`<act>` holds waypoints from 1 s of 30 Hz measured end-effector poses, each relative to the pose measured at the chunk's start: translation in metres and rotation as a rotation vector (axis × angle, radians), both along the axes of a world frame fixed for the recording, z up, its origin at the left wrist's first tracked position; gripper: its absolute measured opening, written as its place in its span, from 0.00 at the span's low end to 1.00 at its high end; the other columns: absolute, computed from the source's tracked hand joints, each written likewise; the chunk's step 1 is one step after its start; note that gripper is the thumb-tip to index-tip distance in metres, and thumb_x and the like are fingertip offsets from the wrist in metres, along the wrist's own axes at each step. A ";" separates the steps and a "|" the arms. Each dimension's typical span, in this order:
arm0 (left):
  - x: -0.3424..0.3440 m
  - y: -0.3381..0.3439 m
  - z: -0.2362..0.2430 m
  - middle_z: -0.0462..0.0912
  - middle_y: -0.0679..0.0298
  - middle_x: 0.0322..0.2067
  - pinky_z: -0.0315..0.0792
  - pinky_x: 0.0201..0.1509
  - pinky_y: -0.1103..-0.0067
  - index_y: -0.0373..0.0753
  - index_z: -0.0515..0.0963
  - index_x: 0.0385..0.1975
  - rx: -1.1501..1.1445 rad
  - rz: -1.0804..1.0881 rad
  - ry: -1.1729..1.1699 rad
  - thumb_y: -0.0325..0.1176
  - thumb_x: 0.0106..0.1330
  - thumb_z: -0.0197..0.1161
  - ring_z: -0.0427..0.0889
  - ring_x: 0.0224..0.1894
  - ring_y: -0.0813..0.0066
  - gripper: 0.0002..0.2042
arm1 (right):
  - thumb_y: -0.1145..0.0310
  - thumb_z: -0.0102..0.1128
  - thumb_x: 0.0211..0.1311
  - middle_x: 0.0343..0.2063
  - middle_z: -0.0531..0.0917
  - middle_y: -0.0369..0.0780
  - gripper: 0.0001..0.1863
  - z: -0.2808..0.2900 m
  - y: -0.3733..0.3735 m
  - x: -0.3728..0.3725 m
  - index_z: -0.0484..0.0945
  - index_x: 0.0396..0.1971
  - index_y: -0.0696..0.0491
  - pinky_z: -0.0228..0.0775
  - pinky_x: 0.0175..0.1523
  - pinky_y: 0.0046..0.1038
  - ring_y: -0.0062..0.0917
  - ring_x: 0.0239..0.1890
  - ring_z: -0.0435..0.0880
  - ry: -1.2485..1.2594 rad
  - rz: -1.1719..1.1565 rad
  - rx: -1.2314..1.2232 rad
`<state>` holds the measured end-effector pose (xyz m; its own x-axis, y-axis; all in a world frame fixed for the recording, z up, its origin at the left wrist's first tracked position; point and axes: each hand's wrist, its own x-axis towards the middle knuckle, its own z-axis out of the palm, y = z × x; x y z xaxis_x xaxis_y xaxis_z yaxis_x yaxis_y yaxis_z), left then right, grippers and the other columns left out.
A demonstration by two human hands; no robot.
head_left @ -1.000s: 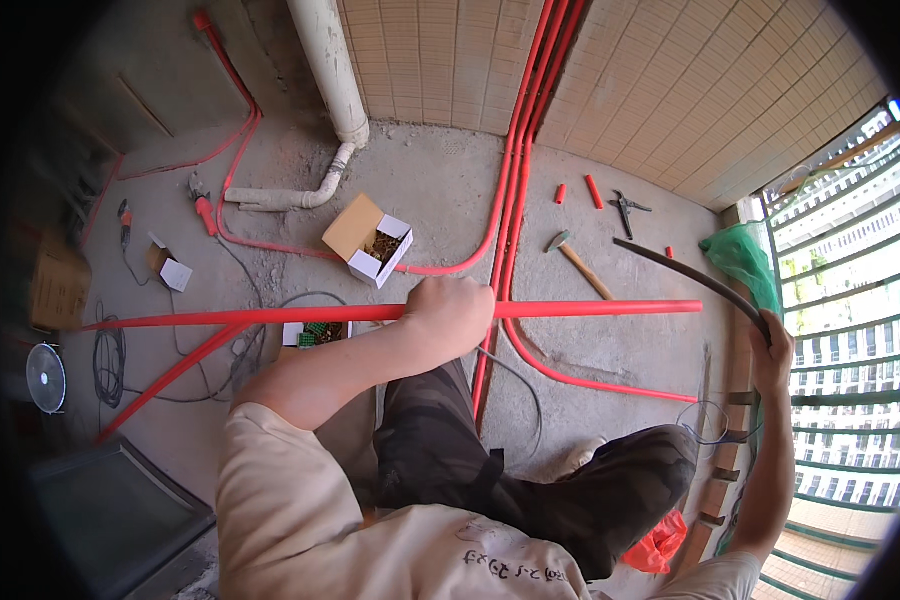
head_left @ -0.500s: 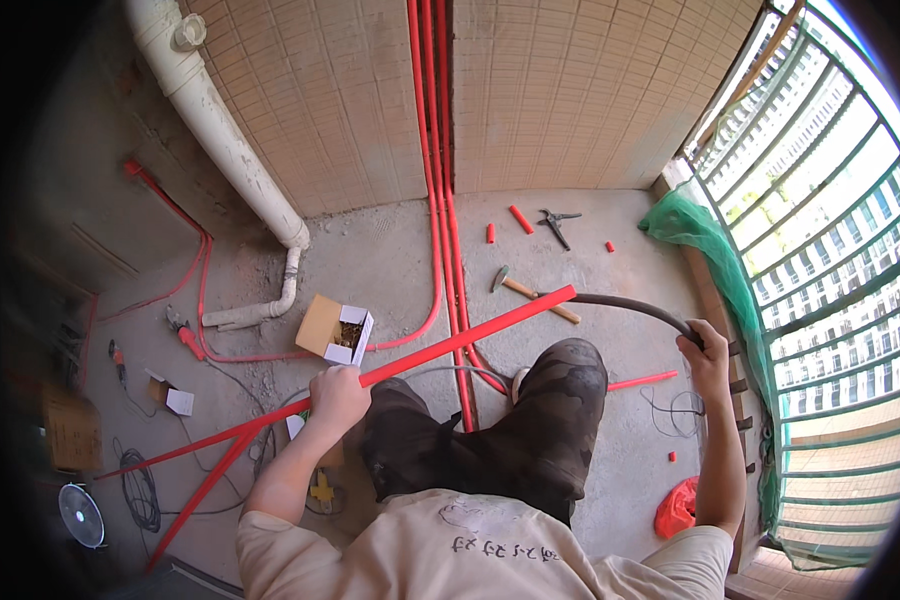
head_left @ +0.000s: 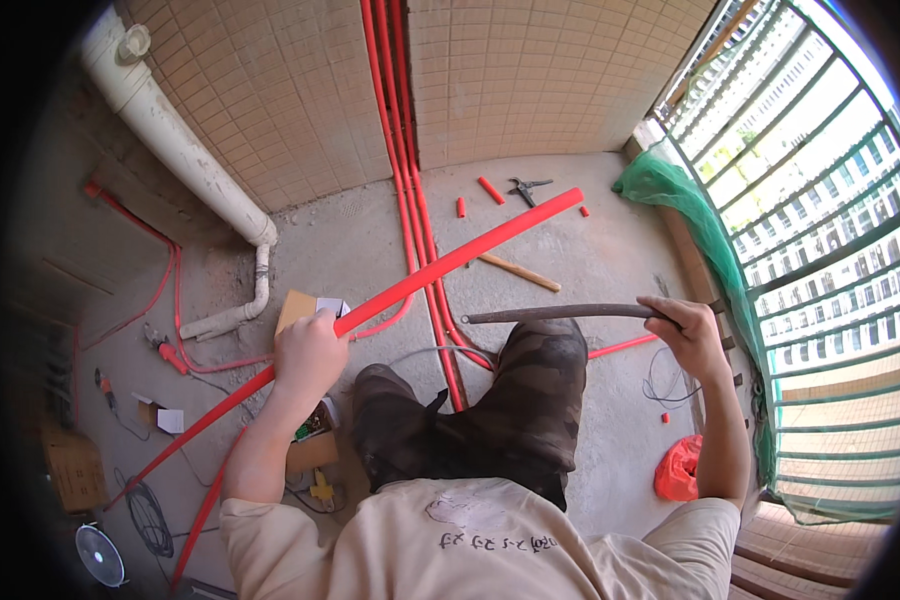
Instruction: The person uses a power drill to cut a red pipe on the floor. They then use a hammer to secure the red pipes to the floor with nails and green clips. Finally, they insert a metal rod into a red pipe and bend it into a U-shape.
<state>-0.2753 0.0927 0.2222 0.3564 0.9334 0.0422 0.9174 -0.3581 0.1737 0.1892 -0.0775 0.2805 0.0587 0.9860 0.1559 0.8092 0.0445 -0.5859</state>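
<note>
While hands grip, long straight red conduit (head_left: 440, 268), dark bent rod (head_left: 560, 314)

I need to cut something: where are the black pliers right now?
In the head view, the black pliers lie on the concrete floor by the tiled wall, just right of a short red pipe offcut.

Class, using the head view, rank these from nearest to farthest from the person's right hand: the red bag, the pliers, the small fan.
From the right hand:
1. Red bag, on the floor just below the hand.
2. Pliers, up by the tiled wall.
3. Small fan, far lower left corner.
</note>
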 end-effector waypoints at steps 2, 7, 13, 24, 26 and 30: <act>-0.007 -0.008 0.005 0.84 0.47 0.26 0.78 0.38 0.56 0.34 0.80 0.28 -0.045 0.010 0.035 0.34 0.61 0.65 0.85 0.32 0.45 0.09 | 0.76 0.65 0.61 0.24 0.77 0.41 0.16 0.005 -0.009 0.024 0.83 0.50 0.57 0.67 0.33 0.27 0.24 0.26 0.76 0.124 -0.006 -0.026; -0.039 -0.027 -0.012 0.84 0.47 0.25 0.78 0.37 0.55 0.35 0.79 0.26 -0.087 -0.046 0.088 0.33 0.62 0.64 0.85 0.30 0.44 0.08 | 0.75 0.64 0.62 0.25 0.71 0.32 0.15 0.026 -0.044 0.049 0.83 0.49 0.61 0.58 0.33 0.21 0.16 0.28 0.68 0.311 -0.096 -0.029; -0.070 -0.070 -0.049 0.82 0.48 0.21 0.74 0.33 0.53 0.38 0.76 0.21 -0.106 -0.052 -0.009 0.38 0.65 0.64 0.83 0.27 0.44 0.13 | 0.74 0.64 0.62 0.28 0.73 0.32 0.17 0.024 -0.065 0.057 0.83 0.51 0.61 0.57 0.35 0.20 0.15 0.31 0.69 0.342 -0.149 -0.070; -0.066 -0.095 -0.082 0.80 0.49 0.18 0.74 0.30 0.56 0.36 0.75 0.19 -0.143 -0.082 -0.021 0.42 0.69 0.62 0.82 0.25 0.44 0.19 | 0.79 0.61 0.59 0.26 0.70 0.32 0.18 0.022 -0.105 0.055 0.83 0.51 0.62 0.56 0.35 0.20 0.15 0.30 0.67 0.335 -0.228 -0.127; -0.068 -0.093 -0.084 0.80 0.49 0.18 0.74 0.30 0.56 0.36 0.75 0.19 -0.121 -0.090 -0.023 0.42 0.69 0.62 0.82 0.24 0.44 0.19 | 0.75 0.61 0.60 0.27 0.71 0.32 0.18 0.020 -0.109 0.053 0.83 0.51 0.62 0.56 0.33 0.20 0.15 0.29 0.68 0.331 -0.226 -0.127; -0.070 -0.093 -0.083 0.80 0.48 0.18 0.74 0.30 0.56 0.36 0.74 0.19 -0.111 -0.102 -0.028 0.41 0.69 0.62 0.82 0.24 0.44 0.18 | 0.75 0.62 0.60 0.27 0.71 0.32 0.18 0.022 -0.108 0.046 0.83 0.51 0.62 0.56 0.34 0.21 0.15 0.29 0.68 0.329 -0.211 -0.142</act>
